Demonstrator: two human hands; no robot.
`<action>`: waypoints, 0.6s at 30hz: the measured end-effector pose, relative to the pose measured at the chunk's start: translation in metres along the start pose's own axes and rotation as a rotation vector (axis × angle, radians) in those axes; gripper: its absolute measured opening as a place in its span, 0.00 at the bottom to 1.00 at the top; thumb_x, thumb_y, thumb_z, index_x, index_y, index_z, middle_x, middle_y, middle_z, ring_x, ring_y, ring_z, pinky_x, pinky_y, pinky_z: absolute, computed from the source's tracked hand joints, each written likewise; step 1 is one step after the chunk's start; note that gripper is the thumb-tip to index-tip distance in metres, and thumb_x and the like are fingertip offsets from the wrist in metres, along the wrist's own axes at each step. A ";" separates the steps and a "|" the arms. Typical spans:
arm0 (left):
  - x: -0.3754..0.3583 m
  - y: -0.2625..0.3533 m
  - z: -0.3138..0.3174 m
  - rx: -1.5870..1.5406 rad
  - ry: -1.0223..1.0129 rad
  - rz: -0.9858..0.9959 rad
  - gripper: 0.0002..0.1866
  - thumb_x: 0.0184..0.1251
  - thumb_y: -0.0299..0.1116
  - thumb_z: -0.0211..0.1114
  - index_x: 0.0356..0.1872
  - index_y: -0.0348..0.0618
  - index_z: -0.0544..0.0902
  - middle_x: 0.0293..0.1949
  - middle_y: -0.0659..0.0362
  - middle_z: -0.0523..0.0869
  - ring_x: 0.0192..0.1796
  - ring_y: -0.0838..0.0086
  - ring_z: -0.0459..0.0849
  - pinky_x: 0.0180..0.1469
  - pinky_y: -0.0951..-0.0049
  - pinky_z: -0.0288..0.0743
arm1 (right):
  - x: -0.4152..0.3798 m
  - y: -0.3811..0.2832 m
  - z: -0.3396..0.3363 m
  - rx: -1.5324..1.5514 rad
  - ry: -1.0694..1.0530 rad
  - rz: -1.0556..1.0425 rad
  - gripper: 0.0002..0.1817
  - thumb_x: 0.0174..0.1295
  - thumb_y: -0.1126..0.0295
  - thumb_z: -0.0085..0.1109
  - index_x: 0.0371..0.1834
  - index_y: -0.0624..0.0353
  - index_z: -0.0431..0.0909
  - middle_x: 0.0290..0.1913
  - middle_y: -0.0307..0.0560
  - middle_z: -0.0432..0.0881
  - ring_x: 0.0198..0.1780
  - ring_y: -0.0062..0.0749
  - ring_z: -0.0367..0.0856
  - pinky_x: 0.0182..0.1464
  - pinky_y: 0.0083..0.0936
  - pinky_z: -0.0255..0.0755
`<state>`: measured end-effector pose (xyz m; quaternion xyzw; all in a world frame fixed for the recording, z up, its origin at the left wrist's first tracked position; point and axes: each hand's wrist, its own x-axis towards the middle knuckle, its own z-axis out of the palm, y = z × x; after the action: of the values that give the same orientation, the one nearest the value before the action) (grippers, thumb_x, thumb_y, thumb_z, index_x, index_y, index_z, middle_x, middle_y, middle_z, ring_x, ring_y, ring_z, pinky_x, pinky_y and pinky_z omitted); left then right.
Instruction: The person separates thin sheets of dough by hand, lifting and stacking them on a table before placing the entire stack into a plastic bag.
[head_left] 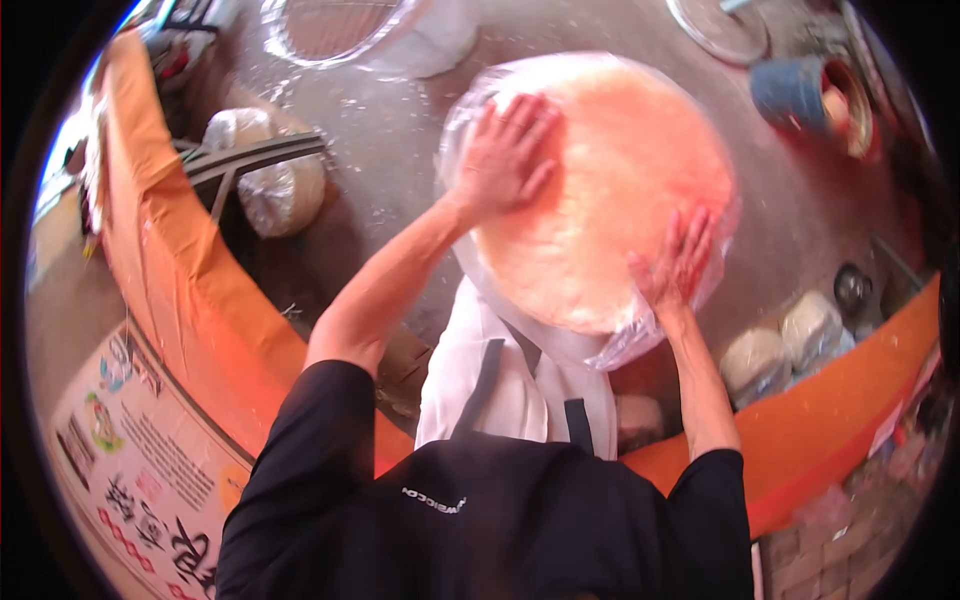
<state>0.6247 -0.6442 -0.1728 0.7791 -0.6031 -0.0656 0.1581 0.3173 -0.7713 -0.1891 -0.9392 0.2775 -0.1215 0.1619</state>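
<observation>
A large round tub-shaped bundle, wrapped at the sides in clear plastic film, stands in front of my knees. Its broad top is a pale pink-orange mass with a slightly uneven surface; what it is made of does not show. My left hand lies flat on the upper left of this mass, fingers spread. Lower down, at the right edge, my right hand rests with its fingers stretched out over the mass and the film. Neither hand grips anything. Crumpled film bunches up below my right hand.
At the top stands a big plastic-lined round container. A blue bucket lies near a red one at the upper right. Plastic-wrapped bundles sit at left and right. Orange-covered counters flank me. White bits dot the floor.
</observation>
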 end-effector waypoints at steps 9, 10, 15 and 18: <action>-0.003 0.012 -0.019 0.006 0.038 -0.007 0.36 0.61 0.46 0.59 0.69 0.41 0.65 0.71 0.48 0.65 0.74 0.55 0.61 0.72 0.44 0.51 | 0.004 -0.009 -0.016 -0.193 -0.110 -0.010 0.50 0.61 0.36 0.51 0.78 0.58 0.48 0.77 0.71 0.43 0.78 0.67 0.38 0.75 0.57 0.42; -0.007 0.014 -0.024 -0.026 0.056 -0.027 0.35 0.58 0.42 0.62 0.67 0.41 0.68 0.69 0.47 0.68 0.73 0.54 0.63 0.72 0.45 0.53 | 0.004 -0.010 -0.018 -0.214 -0.123 -0.011 0.50 0.61 0.37 0.52 0.78 0.58 0.48 0.77 0.71 0.43 0.78 0.67 0.38 0.75 0.57 0.42; -0.081 0.006 -0.058 0.062 0.210 -0.311 0.31 0.51 0.33 0.66 0.60 0.39 0.74 0.65 0.42 0.71 0.70 0.49 0.66 0.70 0.51 0.60 | 0.000 -0.010 -0.023 -0.309 -0.187 -0.006 0.50 0.61 0.39 0.55 0.78 0.58 0.47 0.77 0.73 0.42 0.78 0.67 0.38 0.75 0.58 0.42; -0.155 -0.007 -0.075 -0.046 0.279 -0.590 0.29 0.49 0.30 0.65 0.57 0.35 0.74 0.62 0.36 0.72 0.67 0.43 0.68 0.68 0.53 0.65 | 0.004 -0.019 -0.034 -0.336 -0.304 0.047 0.50 0.61 0.39 0.55 0.79 0.57 0.45 0.77 0.74 0.41 0.78 0.69 0.39 0.75 0.58 0.42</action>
<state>0.6123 -0.4810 -0.1183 0.9179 -0.3221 -0.0146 0.2311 0.3188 -0.7667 -0.1505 -0.9537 0.2880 0.0732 0.0460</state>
